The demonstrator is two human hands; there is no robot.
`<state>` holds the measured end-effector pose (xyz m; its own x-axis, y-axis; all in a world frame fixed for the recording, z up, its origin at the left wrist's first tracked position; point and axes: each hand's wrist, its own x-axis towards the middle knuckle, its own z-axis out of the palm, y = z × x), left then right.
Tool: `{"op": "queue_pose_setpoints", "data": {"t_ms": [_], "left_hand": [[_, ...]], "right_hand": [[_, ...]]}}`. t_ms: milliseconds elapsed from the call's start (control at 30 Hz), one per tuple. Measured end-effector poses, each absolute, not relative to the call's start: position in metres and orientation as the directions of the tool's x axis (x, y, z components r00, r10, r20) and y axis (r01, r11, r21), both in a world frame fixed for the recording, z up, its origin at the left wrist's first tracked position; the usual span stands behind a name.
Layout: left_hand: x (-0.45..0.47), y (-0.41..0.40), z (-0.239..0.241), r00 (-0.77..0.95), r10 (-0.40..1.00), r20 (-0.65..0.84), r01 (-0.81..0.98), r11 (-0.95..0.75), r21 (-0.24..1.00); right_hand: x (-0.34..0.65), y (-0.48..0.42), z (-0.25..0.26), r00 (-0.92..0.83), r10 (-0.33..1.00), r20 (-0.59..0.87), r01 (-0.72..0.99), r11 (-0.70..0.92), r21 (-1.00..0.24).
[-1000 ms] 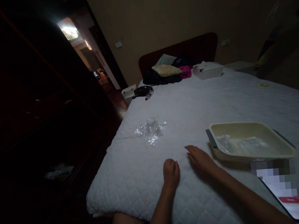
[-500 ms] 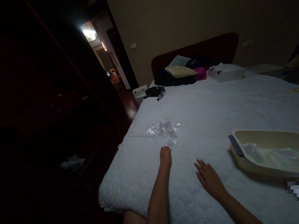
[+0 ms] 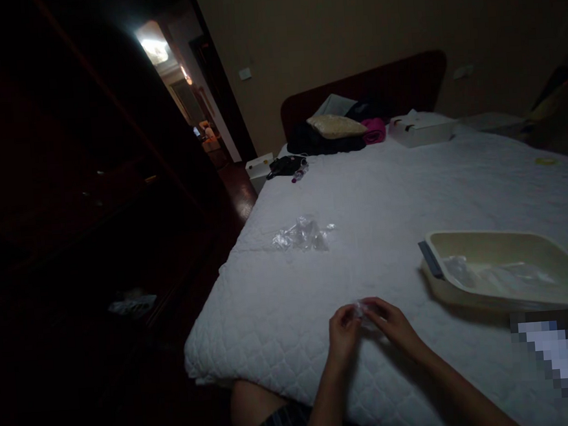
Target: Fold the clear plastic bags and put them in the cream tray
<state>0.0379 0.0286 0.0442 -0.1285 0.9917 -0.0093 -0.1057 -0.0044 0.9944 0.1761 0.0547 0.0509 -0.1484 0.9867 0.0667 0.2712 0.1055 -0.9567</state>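
Observation:
Over the near part of the white quilted bed, my left hand and my right hand meet. Between their fingertips they pinch a small clear plastic bag, and part of it hangs under my right fingers. Farther up the bed lies a loose heap of clear plastic bags. To the right of my hands stands a cream plastic basin with grey handles. Flat clear plastic pieces rest inside it; their exact kind is hard to make out.
At the headboard are dark clothes, a beige cushion, a magenta roll and a white box. A black bag lies at the far left edge. A pixelated patch covers the lower right.
My left hand has drawn a piece of clear plastic away from the heap, back towards me. My right hand, spread over the bed before, has closed on it too. The view has shifted slightly.

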Motion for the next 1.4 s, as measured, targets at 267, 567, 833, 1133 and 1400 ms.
{"op": "queue_pose_setpoints", "data": {"t_ms": [267,567,833,1133,1400], "left_hand": [[0.040,0.011,0.048,-0.192,0.979,-0.068,0.048,0.079,0.996],[0.057,0.009,0.059,-0.241,0.959,-0.150,-0.168,0.111,0.979],[0.054,-0.001,0.064,0.086,0.991,-0.107,0.078,0.100,0.992],[0.055,0.003,0.060,-0.012,0.994,-0.104,-0.019,0.104,0.994],[0.045,0.000,0.059,-0.025,0.954,-0.298,-0.091,0.295,0.951]], "right_hand": [[0.198,0.029,0.085,0.024,0.989,0.143,0.344,0.126,-0.930],[0.201,0.025,0.095,0.121,0.992,-0.047,0.140,-0.064,-0.988],[0.212,0.029,0.094,0.222,0.973,-0.066,0.287,-0.130,-0.949],[0.220,0.028,0.086,-0.081,0.986,-0.146,0.303,-0.116,-0.946],[0.232,0.025,0.077,-0.223,0.965,-0.139,0.273,-0.075,-0.959]]}}
